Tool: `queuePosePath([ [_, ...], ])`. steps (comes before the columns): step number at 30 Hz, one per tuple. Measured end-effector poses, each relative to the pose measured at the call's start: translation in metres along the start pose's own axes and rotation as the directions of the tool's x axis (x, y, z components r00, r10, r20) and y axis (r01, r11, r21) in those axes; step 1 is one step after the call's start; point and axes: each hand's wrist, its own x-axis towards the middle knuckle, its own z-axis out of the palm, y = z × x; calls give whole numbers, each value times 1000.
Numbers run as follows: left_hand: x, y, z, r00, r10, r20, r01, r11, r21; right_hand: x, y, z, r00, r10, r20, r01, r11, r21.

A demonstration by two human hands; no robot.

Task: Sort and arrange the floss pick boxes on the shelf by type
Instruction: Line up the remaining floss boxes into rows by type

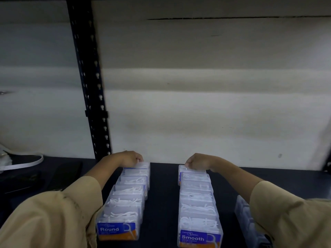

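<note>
We see two rows of clear floss pick boxes standing on the dark shelf (162, 190), each running from near us toward 12 o'clock. The Round row (126, 201) sits at our 7 o'clock, and its front box (116, 229) carries a blue label reading "Round". The Smooth row (197, 204) sits at our 5 o'clock, well apart from the first, and its front box (199, 238) is labelled "Smooth". Inside each row the boxes touch one another.

Our left hand (131, 158) reaches to the far end of the Round row, fingers curled over the top of the rearmost Round box (142, 166). Our right hand (197, 161) does likewise at the far end of the Smooth row, fingers curled over the rearmost Smooth box (182, 170).

At 4 o'clock a third row (244, 215) of clear boxes shows partly behind our right sleeve (290, 222); we cannot read its label. At 11 o'clock a black slotted post (89, 77) rises against the pale back wall (215, 104), and at 9 o'clock lies a white strap (26, 162).
</note>
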Motion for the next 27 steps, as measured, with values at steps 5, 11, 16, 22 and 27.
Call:
queuePosePath([
  [5, -5, -3, 2, 1000, 5, 6, -5, 1000, -6, -1, -2, 2, 1000, 18, -10, -18, 1000, -10],
  [11, -11, -1, 4, 1000, 8, 6, -8, 1000, -12, -2, -2, 8, 997, 25, -66, -23, 999, 26],
  [16, -17, 0, 7, 999, 3, -36, -4, 1000, -22, -12, 4, 11, 987, -53, -151, 61, 997, 43],
  [22, -26, 24, 16, 976, 75, -203, -59, 995, 83, -49, 17, 5, 964, -113, -242, 126, 991, 38],
  [27, -54, 74, 18, 919, 228, -322, -217, 974, 72, -97, 34, -9, 939, -113, -325, 136, 990, 48],
])
